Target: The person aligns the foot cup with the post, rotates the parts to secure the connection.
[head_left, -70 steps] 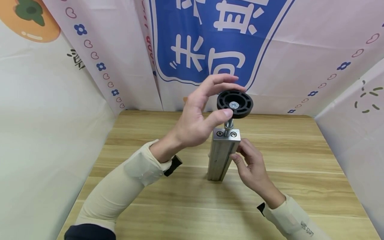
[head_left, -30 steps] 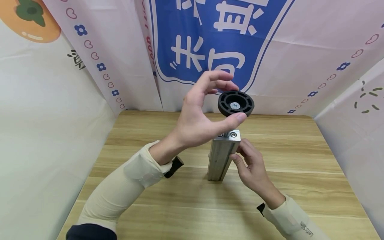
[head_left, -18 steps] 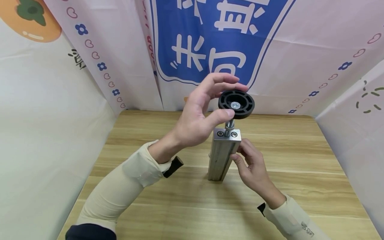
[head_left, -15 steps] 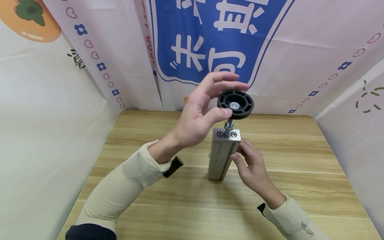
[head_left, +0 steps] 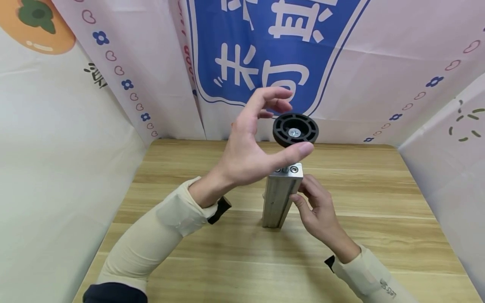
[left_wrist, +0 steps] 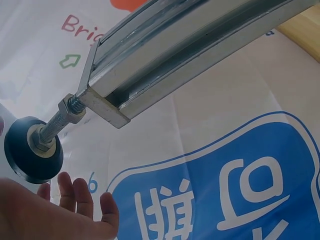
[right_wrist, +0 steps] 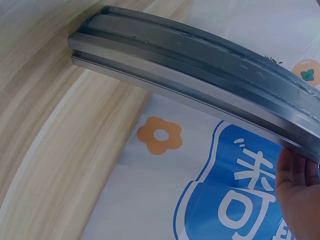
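Note:
An aluminium profile [head_left: 279, 198] stands upright on the wooden table, its slotted sides showing in both wrist views. From its end plate [left_wrist: 106, 106] a threaded stem [left_wrist: 54, 125] with a hex nut [left_wrist: 71, 109] leads up to a black round levelling foot [head_left: 281, 134], a cross-slot screw at its centre. My left hand [head_left: 246, 155] surrounds the foot loosely. Its thumb lies across the near rim in the head view, while the fingers are spread behind, apart from the rim. With thumb and fingers, my right hand [head_left: 320, 210] grips the profile's right side below the top.
The wooden table [head_left: 212, 261] extends around the profile. Printed cloth walls [head_left: 379, 92] rise at the back and both sides, with a blue sign panel [head_left: 242, 50] behind the foot. A black wrist-camera piece [head_left: 219, 209] sits at the left cuff.
The left thumb has swept right along the foot's near rim, and the fingers have drawn back left off its far side. The right hand and profile stay put.

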The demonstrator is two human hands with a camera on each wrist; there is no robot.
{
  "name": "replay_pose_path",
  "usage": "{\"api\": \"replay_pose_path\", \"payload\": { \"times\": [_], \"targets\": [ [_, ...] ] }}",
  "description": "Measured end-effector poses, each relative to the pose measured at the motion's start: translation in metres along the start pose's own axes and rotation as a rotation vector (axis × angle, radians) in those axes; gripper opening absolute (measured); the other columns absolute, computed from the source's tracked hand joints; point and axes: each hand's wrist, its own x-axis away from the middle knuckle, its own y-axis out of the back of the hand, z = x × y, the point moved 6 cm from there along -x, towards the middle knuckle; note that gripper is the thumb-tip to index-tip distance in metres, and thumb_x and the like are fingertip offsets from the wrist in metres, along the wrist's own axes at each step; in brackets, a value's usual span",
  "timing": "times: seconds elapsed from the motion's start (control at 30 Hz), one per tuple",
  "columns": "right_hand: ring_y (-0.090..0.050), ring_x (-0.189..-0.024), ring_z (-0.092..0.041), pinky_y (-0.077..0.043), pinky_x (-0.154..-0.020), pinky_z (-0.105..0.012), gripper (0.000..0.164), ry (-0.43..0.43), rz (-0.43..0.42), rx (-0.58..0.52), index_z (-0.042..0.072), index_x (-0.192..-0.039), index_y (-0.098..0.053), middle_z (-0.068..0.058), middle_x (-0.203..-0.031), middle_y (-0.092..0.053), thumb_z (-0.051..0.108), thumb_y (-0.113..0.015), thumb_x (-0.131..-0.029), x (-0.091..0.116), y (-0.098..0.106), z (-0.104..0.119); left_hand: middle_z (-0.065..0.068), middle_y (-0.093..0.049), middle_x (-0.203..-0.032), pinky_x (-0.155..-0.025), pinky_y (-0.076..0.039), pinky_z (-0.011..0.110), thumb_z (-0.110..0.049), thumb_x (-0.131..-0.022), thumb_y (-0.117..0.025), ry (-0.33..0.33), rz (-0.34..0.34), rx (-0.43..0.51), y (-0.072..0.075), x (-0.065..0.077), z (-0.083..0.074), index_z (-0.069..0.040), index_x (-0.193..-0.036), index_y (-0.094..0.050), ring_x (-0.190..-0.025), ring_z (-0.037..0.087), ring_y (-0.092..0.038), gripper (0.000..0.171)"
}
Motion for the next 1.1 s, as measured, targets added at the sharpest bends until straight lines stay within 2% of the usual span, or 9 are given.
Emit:
{"api": "replay_pose_path", "payload": {
  "times": [0.1,0.27,0.5,0.7,0.9,1.1],
  "targets": [
    [-0.063,-0.104,-0.006,-0.056,-0.094,-0.019,0.032,-0.015,0.003,0.006,-0.012,-0.129,-0.063,0.002,-0.118,-0.065,-0.002,-0.065,-0.099,-0.0002,-0.0005,0.0005,0.009,-0.067,-0.120,-0.104,-0.045,0.038,-0.022,-0.074,-0.091,0.010,-0.015,-0.038,0.0013,0.0000,-0.0001,-0.002,-0.139,-0.054,-0.115,0.013,-0.059,0.078],
    [-0.063,-0.104,-0.006,-0.056,-0.094,-0.019,0.033,-0.026,0.004,0.015,-0.011,-0.130,-0.062,0.001,-0.118,-0.065,-0.005,-0.065,-0.098,-0.0006,-0.0004,0.0002,0.007,-0.069,-0.113,-0.104,-0.045,0.040,-0.020,-0.073,-0.093,0.020,-0.003,-0.045,0.0017,-0.0003,0.0011,-0.002,-0.138,-0.054,-0.111,0.013,-0.061,0.079],
    [-0.064,-0.104,-0.006,-0.056,-0.094,-0.020,0.031,-0.019,-0.002,0.006,-0.012,-0.128,-0.063,0.001,-0.118,-0.065,-0.004,-0.065,-0.098,-0.0009,-0.0010,0.0007,0.009,-0.072,-0.116,-0.106,-0.045,0.039,-0.018,-0.076,-0.090,0.015,0.011,-0.012,0.0013,-0.0005,0.0012,-0.001,-0.138,-0.053,-0.115,0.013,-0.062,0.075],
    [-0.064,-0.104,-0.006,-0.056,-0.094,-0.019,0.031,-0.018,0.001,0.009,-0.012,-0.128,-0.063,0.001,-0.118,-0.065,-0.004,-0.065,-0.098,-0.0004,-0.0012,0.0010,0.015,-0.074,-0.123,-0.112,-0.047,0.041,-0.013,-0.081,-0.083,0.009,0.040,0.103,0.0009,0.0020,0.0034,0.003,-0.137,-0.050,-0.128,0.016,-0.062,0.067],
    [-0.065,-0.104,-0.006,-0.056,-0.094,-0.020,0.031,-0.017,-0.004,-0.002,-0.013,-0.127,-0.063,0.001,-0.117,-0.065,-0.006,-0.066,-0.097,-0.0008,-0.0015,0.0005,0.026,-0.070,-0.130,-0.115,-0.048,0.045,-0.016,-0.088,-0.067,-0.001,0.095,0.228,-0.0030,0.0027,0.0049,0.008,-0.138,-0.046,-0.128,0.026,-0.065,0.060],
    [-0.064,-0.104,-0.006,-0.056,-0.094,-0.019,0.032,-0.023,-0.006,0.003,-0.013,-0.128,-0.063,0.001,-0.118,-0.065,-0.008,-0.066,-0.096,-0.0005,-0.0015,0.0001,0.029,-0.065,-0.136,-0.118,-0.047,0.045,-0.015,-0.090,-0.058,0.017,0.130,0.298,-0.0060,0.0029,0.0065,0.010,-0.140,-0.042,-0.132,0.031,-0.062,0.058]
  ]
}}
